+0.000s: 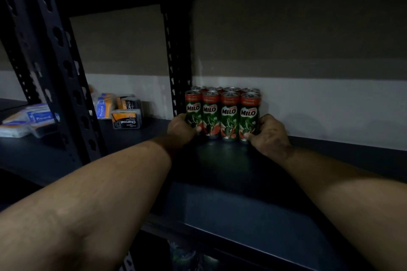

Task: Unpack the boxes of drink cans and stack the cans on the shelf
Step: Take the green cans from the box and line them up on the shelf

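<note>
We see a dark shelf (231, 182) by a pale wall. Eight Milo cans (222, 114) stand at its back edge. Our left hand (179, 127) and right hand (269, 133) curl around the end cans.

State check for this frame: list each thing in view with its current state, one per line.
Milo cans: upright, two rows of four, at the shelf's back.
Left hand: grips the leftmost front can.
Right hand: grips the rightmost front can.
Shelf: bare in front of the cans.
Charcoal packs: lying flat in the neighbouring bay.
</note>
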